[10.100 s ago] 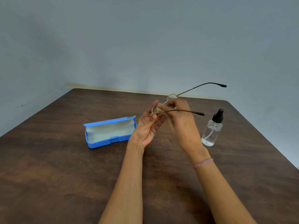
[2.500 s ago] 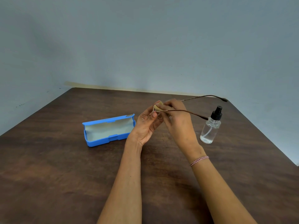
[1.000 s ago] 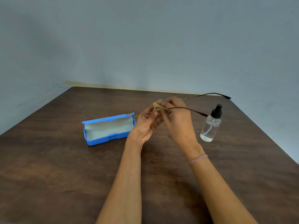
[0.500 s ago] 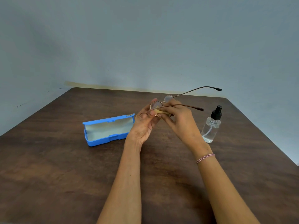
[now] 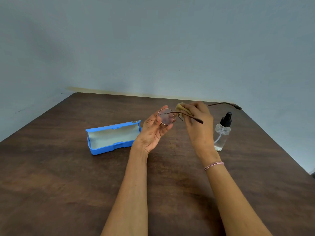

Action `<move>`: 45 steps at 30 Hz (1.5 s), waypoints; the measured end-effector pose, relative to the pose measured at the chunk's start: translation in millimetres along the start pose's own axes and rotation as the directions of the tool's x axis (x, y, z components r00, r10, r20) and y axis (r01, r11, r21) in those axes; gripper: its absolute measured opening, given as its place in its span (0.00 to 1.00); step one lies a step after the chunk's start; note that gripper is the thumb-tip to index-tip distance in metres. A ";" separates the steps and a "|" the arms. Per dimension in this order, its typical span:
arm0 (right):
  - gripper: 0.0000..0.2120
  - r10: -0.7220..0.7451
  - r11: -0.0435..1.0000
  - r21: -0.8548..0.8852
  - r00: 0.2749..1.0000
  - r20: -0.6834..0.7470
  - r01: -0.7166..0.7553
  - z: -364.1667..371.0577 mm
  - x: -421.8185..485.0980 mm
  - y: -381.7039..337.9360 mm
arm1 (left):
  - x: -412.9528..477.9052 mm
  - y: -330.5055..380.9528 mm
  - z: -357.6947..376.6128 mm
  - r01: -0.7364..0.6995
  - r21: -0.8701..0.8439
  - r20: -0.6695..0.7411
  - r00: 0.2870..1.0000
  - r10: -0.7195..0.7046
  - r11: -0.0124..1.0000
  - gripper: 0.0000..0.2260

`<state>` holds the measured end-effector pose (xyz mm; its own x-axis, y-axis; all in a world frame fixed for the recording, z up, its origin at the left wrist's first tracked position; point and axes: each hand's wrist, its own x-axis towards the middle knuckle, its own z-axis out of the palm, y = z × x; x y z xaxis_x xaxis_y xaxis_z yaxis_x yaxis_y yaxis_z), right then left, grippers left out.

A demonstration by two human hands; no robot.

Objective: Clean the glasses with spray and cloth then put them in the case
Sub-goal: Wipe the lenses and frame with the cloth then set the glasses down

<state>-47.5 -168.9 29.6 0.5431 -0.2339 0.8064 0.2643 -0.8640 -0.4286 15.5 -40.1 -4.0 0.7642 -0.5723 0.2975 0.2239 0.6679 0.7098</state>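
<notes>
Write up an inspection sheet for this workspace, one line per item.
Surface: dark brown wooden table.
Job's things: round thin-framed metal glasses held above the table, temples unfolded; yellow cloth on one lens; open blue plastic case; upright clear spray bottle with black pump.
Clutter: nothing seen.
Grippers: left hand holds the glasses by the other lens rim; right hand pinches the cloth.
Cables: nothing seen.
Surroundings: plain grey-blue wall.

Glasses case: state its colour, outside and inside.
The glasses case is blue outside, pale whitish inside; head view shows it.
</notes>
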 end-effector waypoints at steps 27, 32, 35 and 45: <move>0.15 -0.229 0.943 -0.221 0.966 0.119 0.251 7.2 -4.5 0.2 | 4.3 3.4 -10.1 -0.070 -0.225 -0.123 0.992 0.043 0.972 0.29; 0.19 -0.245 0.931 -0.220 0.946 0.213 0.291 8.1 -7.9 -2.2 | 5.8 5.8 -11.2 -0.133 -0.304 -0.154 0.984 0.089 0.943 0.31; 0.16 -0.276 0.920 -0.248 0.951 0.139 0.303 4.9 -6.5 -0.3 | 6.3 5.3 -7.8 -0.111 -0.314 -0.147 0.987 0.067 0.943 0.31; 0.13 -0.300 0.900 -0.305 0.950 0.086 0.312 3.6 -3.5 4.6 | 4.4 6.2 3.2 -0.069 -0.276 -0.127 0.991 0.035 0.959 0.22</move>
<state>-45.3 -170.5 23.3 0.5054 0.0751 0.8596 0.1643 -0.9864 -0.0104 18.3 -40.0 3.8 0.8422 -0.4835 0.2385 0.3286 0.8112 0.4837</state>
